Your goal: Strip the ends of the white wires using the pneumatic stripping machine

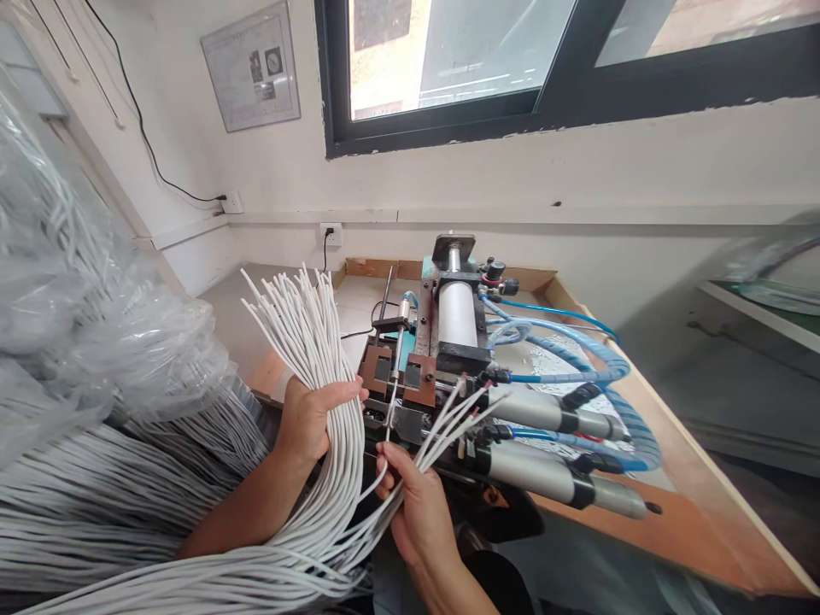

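My left hand [313,420] is wrapped round a thick bundle of white cables [307,333], whose loose ends fan upward. In my right hand [410,495], thumb and forefinger pinch a single white cable [389,418] that runs up toward the jaws of a pneumatic machine [419,376]. Several more white cables [442,431] pass through the same hand, and their ends, some with pinkish tips, stick out to the upper right. Both groups join in one long bundle at the bottom. Whether the single cable's tip sits inside the jaws I cannot tell.
Silver air cylinders [535,470] and blue hoses [615,367] take up the right side of the machine. A shallow wooden-edged tray [705,521] surrounds it. Plastic-wrapped stacks of white cables [96,512] crowd the left. A window [448,60] is above, with a wall socket [330,234] below.
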Demonstrator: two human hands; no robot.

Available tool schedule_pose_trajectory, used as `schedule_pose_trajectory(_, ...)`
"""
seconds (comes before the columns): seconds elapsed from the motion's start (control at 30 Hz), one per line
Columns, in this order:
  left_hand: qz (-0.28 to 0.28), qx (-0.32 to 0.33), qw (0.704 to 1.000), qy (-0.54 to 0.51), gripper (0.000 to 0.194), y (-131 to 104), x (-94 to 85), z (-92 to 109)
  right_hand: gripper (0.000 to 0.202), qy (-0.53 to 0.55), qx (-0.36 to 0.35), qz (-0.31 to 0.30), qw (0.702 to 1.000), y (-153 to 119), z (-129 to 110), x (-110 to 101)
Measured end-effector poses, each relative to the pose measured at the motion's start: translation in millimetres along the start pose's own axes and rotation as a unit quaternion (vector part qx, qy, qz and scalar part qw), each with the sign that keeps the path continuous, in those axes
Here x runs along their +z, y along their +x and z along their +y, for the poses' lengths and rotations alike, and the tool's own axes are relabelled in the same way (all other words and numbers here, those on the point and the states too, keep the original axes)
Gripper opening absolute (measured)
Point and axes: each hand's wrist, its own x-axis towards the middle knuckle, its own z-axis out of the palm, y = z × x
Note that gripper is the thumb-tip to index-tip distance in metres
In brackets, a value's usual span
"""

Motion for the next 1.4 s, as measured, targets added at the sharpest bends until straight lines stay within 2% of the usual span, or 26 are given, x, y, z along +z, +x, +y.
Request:
schedule_pose_trajectory(0.23, -0.023, 0.018, 0.999, 0.02, 0.012, -11, -8.7, -12, 0.021, -0.075, -0.039, -0.032, 0.996, -7, 2, -6)
schedule_pose_trajectory(0.4, -0.083, -0.052, 0.995, 0.019, 0.009, -30, -19.2, -33, 0.024, -0.129, -0.072, -0.067, 0.987, -13, 5, -13)
schedule_pose_trajectory(0.47, -0.093, -0.051, 0.994, 0.023, 0.007, -35, -24.4, -38, 0.025, -0.141, -0.082, -0.08, 0.983, -14, 7, -16)
schedule_pose_trajectory(0.6, -0.067, -0.027, 0.994, 0.084, 0.013, -36, -33.5, -38, 0.028, -0.184, -0.076, -0.109, 0.974, -19, 11, -25)
schedule_pose_trajectory(0.8, -0.129, -0.036, 0.981, 0.139, 0.009, -40, -38.6, -40, 0.035, -0.244, -0.027, -0.19, 0.95, -29, 13, -32)
schedule_pose_trajectory(1.03, -0.032, 0.073, 0.963, 0.256, 0.003, -46, -41.8, -30, 0.031, -0.222, 0.039, -0.199, 0.954, -36, 18, -36)
schedule_pose_trajectory(1.17, 0.052, 0.127, 0.956, 0.26, 0.005, -38, -50.5, -24, 0.028, -0.211, 0.007, -0.157, 0.965, -43, 24, -45)
schedule_pose_trajectory(1.23, 0.082, 0.133, 0.956, 0.247, 0.005, -34, -54.2, -24, 0.027, -0.182, -0.006, -0.138, 0.974, -43, 24, -47)
schedule_pose_trajectory(1.3, 0.075, 0.128, 0.962, 0.23, 0.003, -33, -54.4, -26, 0.026, -0.155, -0.009, -0.134, 0.979, -41, 24, -46)
schedule_pose_trajectory(1.4, 0.022, 0.108, 0.975, 0.195, 0.003, -37, -48.7, -27, 0.025, -0.124, -0.006, -0.131, 0.984, -36, 22, -40)
